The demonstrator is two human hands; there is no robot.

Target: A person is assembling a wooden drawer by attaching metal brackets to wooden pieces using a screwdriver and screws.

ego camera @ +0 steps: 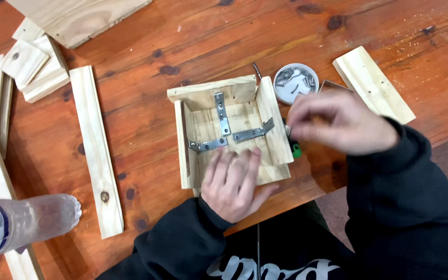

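Two hands work over a small open wooden box [232,132] that sits on a reddish wooden table [182,41], seen from the head camera. The left hand [233,184] lies flat, fingers spread a little, palm down on the box's floor at its near edge, pressing it to the table and holding nothing. The right hand [338,122] hovers just beside the box's right wall, blurred, its fingertips pinched together; whether they grip anything small cannot be told.

Inside the box, three metal corner brackets [223,116] lie against the floor and walls: one upright at the far wall, one at the left, one at the right. Just beyond the box's far right corner stands a small white dish of screws [295,83]. A green-tipped tool [296,151] peeks out beside the box's right wall, under the right hand.

Left of the box lies a long pale plank [97,150], and further left a heap of wood offcuts [32,65]. Right of the box, past the dish, rests a short moulded strip [372,83]. Far to the box's near left, a clear plastic bottle [22,223] lies on the table.
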